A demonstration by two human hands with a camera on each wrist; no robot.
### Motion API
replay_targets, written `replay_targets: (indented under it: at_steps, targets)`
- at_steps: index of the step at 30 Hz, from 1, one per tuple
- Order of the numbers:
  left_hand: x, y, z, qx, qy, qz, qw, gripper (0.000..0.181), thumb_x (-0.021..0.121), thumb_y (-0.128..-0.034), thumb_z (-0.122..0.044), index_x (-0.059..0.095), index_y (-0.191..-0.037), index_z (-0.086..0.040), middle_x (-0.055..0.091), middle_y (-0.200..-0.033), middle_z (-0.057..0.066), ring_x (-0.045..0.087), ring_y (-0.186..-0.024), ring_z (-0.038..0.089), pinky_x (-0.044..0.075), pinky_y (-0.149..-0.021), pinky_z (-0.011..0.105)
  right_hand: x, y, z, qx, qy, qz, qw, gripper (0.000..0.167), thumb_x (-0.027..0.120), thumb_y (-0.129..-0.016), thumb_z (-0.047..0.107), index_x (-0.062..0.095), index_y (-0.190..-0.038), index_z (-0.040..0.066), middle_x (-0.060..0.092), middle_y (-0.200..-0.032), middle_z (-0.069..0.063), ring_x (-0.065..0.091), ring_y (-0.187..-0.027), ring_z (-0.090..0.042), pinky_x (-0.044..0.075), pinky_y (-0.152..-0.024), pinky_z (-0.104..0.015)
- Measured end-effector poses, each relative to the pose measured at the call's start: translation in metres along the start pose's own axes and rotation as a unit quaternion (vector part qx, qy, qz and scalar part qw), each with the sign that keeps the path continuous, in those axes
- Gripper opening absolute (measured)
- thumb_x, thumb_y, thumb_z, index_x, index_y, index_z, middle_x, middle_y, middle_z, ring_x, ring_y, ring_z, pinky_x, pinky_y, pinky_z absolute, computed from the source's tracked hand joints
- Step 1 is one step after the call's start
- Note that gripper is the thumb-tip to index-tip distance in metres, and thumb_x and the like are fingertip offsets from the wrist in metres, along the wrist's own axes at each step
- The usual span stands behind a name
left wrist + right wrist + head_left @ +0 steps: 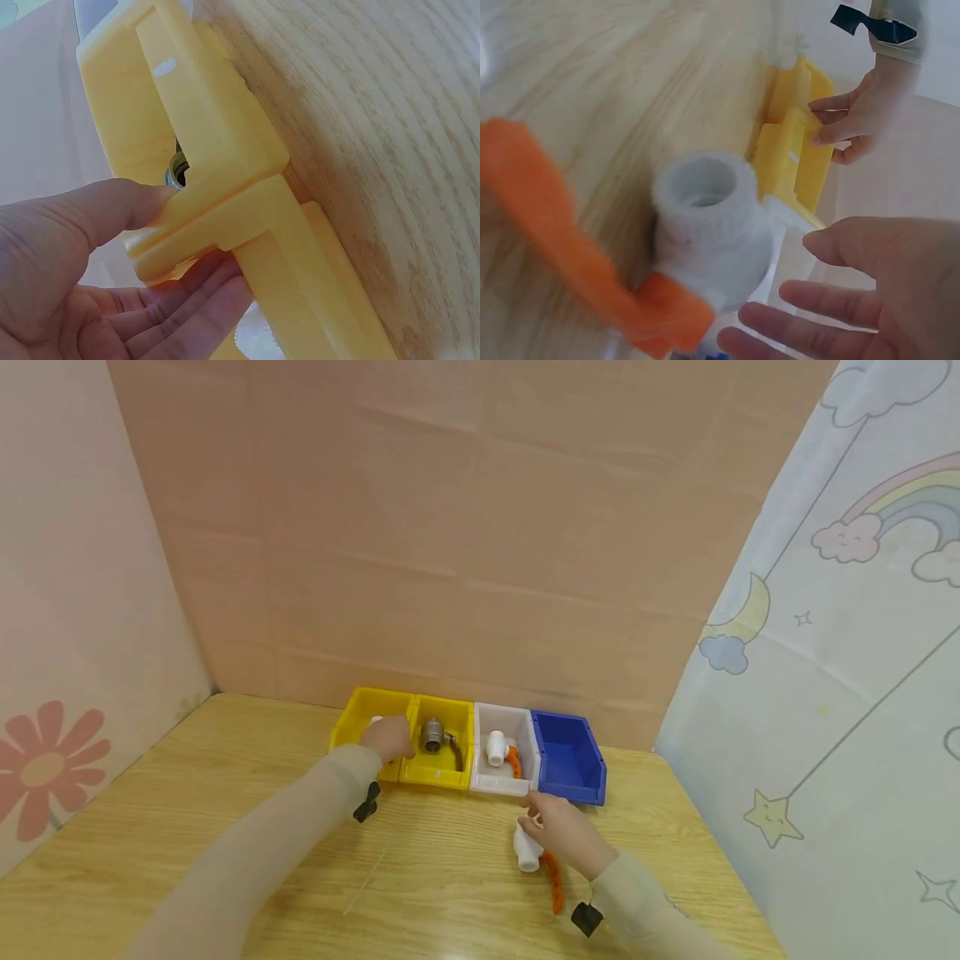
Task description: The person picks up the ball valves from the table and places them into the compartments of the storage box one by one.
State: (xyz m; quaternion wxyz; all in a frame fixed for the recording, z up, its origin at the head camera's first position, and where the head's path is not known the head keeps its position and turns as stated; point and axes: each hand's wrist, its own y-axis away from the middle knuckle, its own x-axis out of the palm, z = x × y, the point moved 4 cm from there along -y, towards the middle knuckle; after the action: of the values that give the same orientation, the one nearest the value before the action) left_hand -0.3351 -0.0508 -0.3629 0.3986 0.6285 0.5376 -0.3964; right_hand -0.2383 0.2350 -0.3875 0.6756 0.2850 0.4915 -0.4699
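Note:
My left hand (387,739) is at two yellow bins standing side by side, the left yellow bin (367,700) and the second yellow bin (438,779). In the left wrist view its thumb lies over one bin and its fingers reach into the other, pinching their adjoining walls. A white piece, partly hidden, shows in the left bin. My right hand (566,831) hovers beside a white plastic ball valve (716,251) with an orange handle (555,885) lying on the table. The right fingers are spread and apart from the valve in the right wrist view.
A metal valve (432,735) lies in the second yellow bin. Right of it, a white bin (501,787) holds another white valve (496,748) with an orange handle. A blue bin (570,768) ends the row. Behind rises a cloth-covered wall (450,527).

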Motion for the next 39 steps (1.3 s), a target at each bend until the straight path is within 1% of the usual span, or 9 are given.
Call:
replay_targets:
  at_steps: [5,10,17,20,22,27,29,34,39]
  targets:
    - [-0.001,0.003,-0.002,0.0,-0.002,0.001,1.0,0.02,0.073,-0.0818,-0.016,0.061,-0.091,-0.004,0.061,-0.074,0.004,0.053,-0.062,0.019,0.045,-0.057,0.029,0.006,0.007,-0.011,0.053,0.005,0.013,0.9985,0.039,0.069,-0.089,0.034,0.059,-0.114,0.005,0.068,-0.101,-0.01,0.065,-0.085,-0.023,0.054,-0.073,-0.042]
    - [-0.002,0.003,-0.002,-0.007,-0.006,-0.001,1.0,0.03,0.074,-0.0818,-0.018,0.06,-0.102,-0.001,0.061,-0.079,0.005,0.055,-0.065,0.02,0.046,-0.059,0.03,0.011,0.013,-0.014,0.065,0.004,0.018,0.9977,0.052,0.07,-0.085,0.045,0.057,-0.114,0.004,0.068,-0.099,-0.011,0.066,-0.085,-0.023,0.053,-0.073,-0.044]
    - [0.001,0.0,0.0,-0.014,0.0,0.0,0.9999,0.033,0.074,-0.0817,-0.018,0.06,-0.106,-0.001,0.062,-0.083,0.006,0.055,-0.068,0.02,0.047,-0.061,0.031,0.015,0.019,-0.013,0.08,-0.011,0.014,0.9966,0.065,0.071,-0.083,0.049,0.054,-0.119,-0.002,0.057,-0.074,-0.001,0.053,-0.064,-0.014,0.045,-0.06,-0.034]
    - [0.002,-0.001,0.0,-0.012,-0.001,0.0,0.9999,0.029,0.074,-0.0817,-0.018,0.061,-0.102,-0.002,0.061,-0.081,0.005,0.054,-0.067,0.02,0.046,-0.061,0.031,0.017,0.019,-0.013,0.088,-0.015,0.019,0.9959,0.067,0.071,-0.083,0.049,0.054,-0.12,-0.004,0.057,-0.074,-0.001,0.052,-0.063,-0.014,0.045,-0.06,-0.032]
    - [0.003,-0.002,0.0,-0.01,-0.002,-0.001,1.0,0.024,0.074,-0.0817,-0.018,0.062,-0.096,-0.003,0.061,-0.077,0.005,0.053,-0.065,0.019,0.045,-0.059,0.03,0.018,0.019,-0.011,0.091,-0.016,0.017,0.9956,0.068,0.072,-0.082,0.049,0.054,-0.12,-0.005,0.063,-0.083,-0.004,0.054,-0.068,-0.015,0.047,-0.063,-0.034]
    - [0.002,0.0,-0.001,-0.01,-0.007,-0.004,0.9999,0.028,0.075,-0.0818,-0.019,0.061,-0.1,-0.003,0.062,-0.078,0.004,0.055,-0.065,0.02,0.046,-0.059,0.03,0.018,0.02,-0.009,0.09,-0.002,0.011,0.9959,0.071,0.074,-0.079,0.049,0.055,-0.119,-0.007,0.067,-0.099,-0.013,0.057,-0.075,-0.018,0.049,-0.068,-0.037]
    - [0.001,0.002,-0.002,-0.011,-0.01,-0.005,0.9999,0.031,0.075,-0.0819,-0.019,0.061,-0.103,-0.002,0.062,-0.079,0.004,0.055,-0.066,0.02,0.046,-0.059,0.03,0.018,0.02,-0.008,0.088,0.001,0.01,0.9961,0.07,0.074,-0.079,0.048,0.055,-0.118,-0.007,0.066,-0.097,-0.013,0.056,-0.073,-0.017,0.048,-0.066,-0.036]
    - [-0.001,0.005,-0.004,-0.012,-0.008,-0.004,0.9999,0.025,0.075,-0.0819,-0.019,0.062,-0.097,-0.003,0.062,-0.075,0.004,0.055,-0.064,0.019,0.046,-0.058,0.029,0.018,0.02,-0.006,0.089,-0.003,0.017,0.9959,0.067,0.076,-0.079,0.043,0.055,-0.116,-0.009,0.064,-0.09,-0.011,0.054,-0.069,-0.017,0.047,-0.062,-0.034]
    - [-0.003,0.007,-0.005,-0.014,-0.007,-0.004,0.9999,0.024,0.075,-0.0814,-0.017,0.062,-0.096,-0.004,0.061,-0.075,0.004,0.054,-0.063,0.019,0.045,-0.057,0.029,0.019,0.02,-0.004,0.099,-0.001,0.027,0.9947,0.068,0.077,-0.078,0.041,0.054,-0.118,-0.008,0.064,-0.092,-0.011,0.055,-0.071,-0.019,0.048,-0.065,-0.036]
